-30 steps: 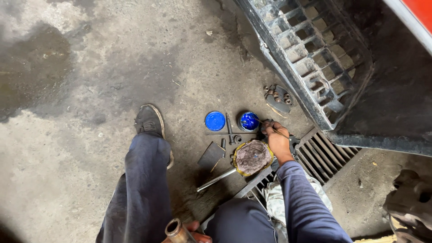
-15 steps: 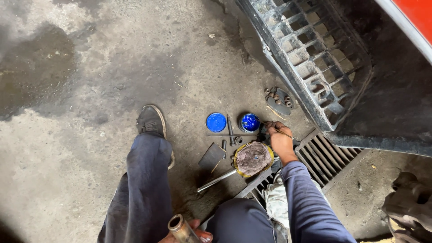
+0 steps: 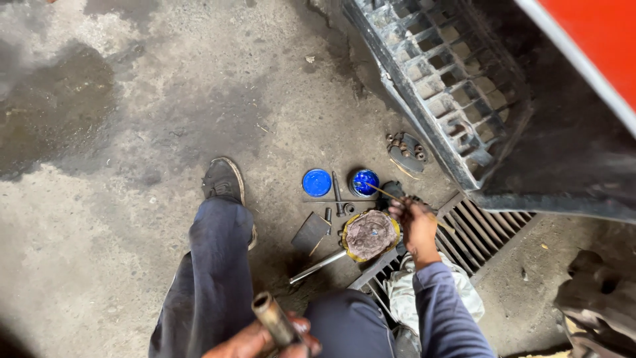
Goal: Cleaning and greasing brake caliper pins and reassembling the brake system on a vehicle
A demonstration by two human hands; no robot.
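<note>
right hand (image 3: 416, 222) pinches thin stick (image 3: 381, 191) over blue tin (image 3: 365, 181) | blue lid (image 3: 317, 182) just left on floor | left hand (image 3: 262, 339), cut off at frame bottom, grips pipe (image 3: 273, 319)

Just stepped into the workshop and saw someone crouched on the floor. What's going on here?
A person is crouched on a concrete floor beside a drain grate. The right hand holds a thin stick whose tip reaches a small blue tin, just above a round dish of brownish paste. The left hand grips a rusty metal tube near the knees. A blue lid, bolts and a flat metal plate lie nearby.
</note>
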